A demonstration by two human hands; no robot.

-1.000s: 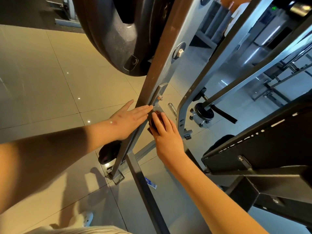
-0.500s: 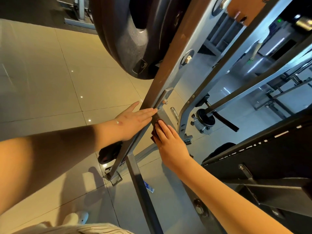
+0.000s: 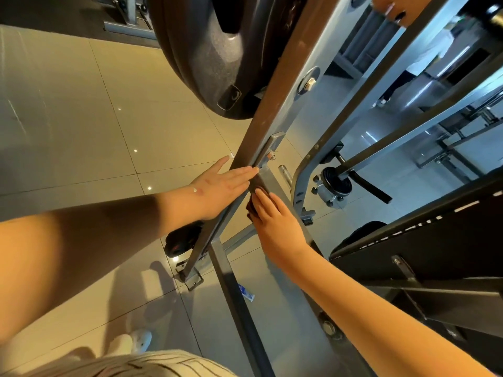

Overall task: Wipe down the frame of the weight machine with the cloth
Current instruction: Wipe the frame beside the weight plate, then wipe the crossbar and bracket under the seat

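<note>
**Steel upright, two flat hands on it**

Head view: the weight machine's frame upright (image 3: 272, 85) is a long box beam whose long axis slants from its foot on the tiled floor (image 3: 68, 118), low and left of centre, up to the top right. Its left face looks brown and its right face pale grey. A dark weight plate (image 3: 217, 50) hangs just left of the beam's upper stretch, and a hex bolt (image 3: 310, 84) sits on the grey face.

The left hand (image 3: 223, 186) lies against the upright's left face about midway along, with fingers straight and together, holding nothing. Just right of it the right hand (image 3: 275, 221) presses a dark brown cloth (image 3: 251, 209) flat onto the grey steel where a second bar branches down from the upright. Its fingers are straight and point up along the beam. Only the cloth's edge shows past the fingertips and the side of the hand.

A small blue and white wrapper (image 3: 246, 292) lies on the floor near the upright's foot.
</note>
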